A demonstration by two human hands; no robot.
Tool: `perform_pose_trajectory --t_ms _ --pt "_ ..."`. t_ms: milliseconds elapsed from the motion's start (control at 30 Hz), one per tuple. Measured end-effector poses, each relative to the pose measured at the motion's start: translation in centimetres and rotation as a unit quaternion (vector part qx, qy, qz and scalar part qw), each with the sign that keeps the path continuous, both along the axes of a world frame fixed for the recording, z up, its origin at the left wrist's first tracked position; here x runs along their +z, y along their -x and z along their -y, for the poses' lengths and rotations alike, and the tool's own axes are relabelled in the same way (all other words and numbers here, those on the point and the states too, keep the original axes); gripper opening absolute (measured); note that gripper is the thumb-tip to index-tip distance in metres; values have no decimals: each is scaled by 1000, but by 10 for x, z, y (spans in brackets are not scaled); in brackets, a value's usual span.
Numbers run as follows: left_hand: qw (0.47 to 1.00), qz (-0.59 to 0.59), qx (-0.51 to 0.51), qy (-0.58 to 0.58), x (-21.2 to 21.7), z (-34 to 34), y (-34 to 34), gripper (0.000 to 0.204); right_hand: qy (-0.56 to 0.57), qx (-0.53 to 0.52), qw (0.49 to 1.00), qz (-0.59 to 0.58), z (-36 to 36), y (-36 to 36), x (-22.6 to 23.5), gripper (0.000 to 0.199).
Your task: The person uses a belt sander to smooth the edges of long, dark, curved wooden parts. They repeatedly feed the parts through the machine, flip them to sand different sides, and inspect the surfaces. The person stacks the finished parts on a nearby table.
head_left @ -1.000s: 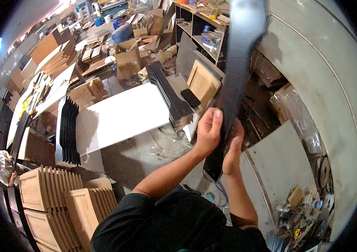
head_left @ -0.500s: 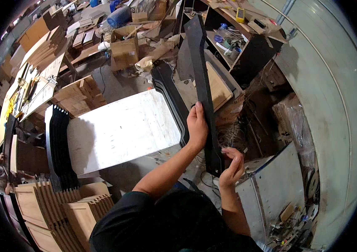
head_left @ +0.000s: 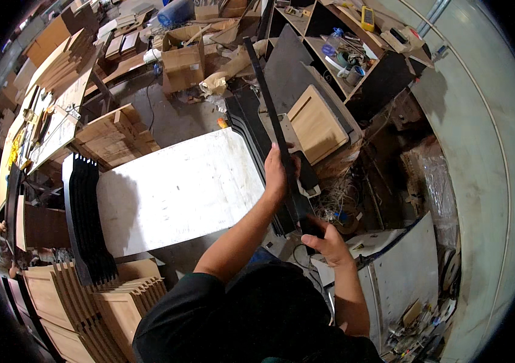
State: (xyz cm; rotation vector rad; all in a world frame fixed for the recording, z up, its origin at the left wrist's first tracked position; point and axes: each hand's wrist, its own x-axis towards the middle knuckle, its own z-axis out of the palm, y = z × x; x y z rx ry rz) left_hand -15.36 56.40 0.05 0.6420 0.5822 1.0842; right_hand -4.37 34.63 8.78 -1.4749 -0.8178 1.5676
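Black and slim when seen almost edge-on, the long board (head_left: 266,91) slants away from the body, just past the right end of a white worktop (head_left: 175,187). The left hand (head_left: 277,172) is wrapped around it partway along, thumb on the near side and fingers curling behind, probably because a hold there takes most of the weight. The right hand (head_left: 328,242) is closed around the near end, and that spacing likely lets one hand steer while the other carries. Whether the far tip touches anything behind it, I cannot tell.

Similar black pieces stand packed on edge in a row (head_left: 85,224) along the worktop's left side; another set (head_left: 245,121) lines its right side, close to the left hand. Nested like that, their matching curves seem to save room and leave the white middle free. Beyond the board, a pale wooden panel (head_left: 316,124) leans back against dark sheets (head_left: 287,69), perhaps to keep its face off the floor.
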Motion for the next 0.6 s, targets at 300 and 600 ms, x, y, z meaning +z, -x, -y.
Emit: perform_pose_trajectory --t_ms 300,600 --pt "988 -150 -2 27 -2 -92 42 89 -104 7 844 526 -8 4 -39 91" --pt "869 -454 74 -181 -70 -116 35 59 -84 34 783 615 -26 28 -51 93"
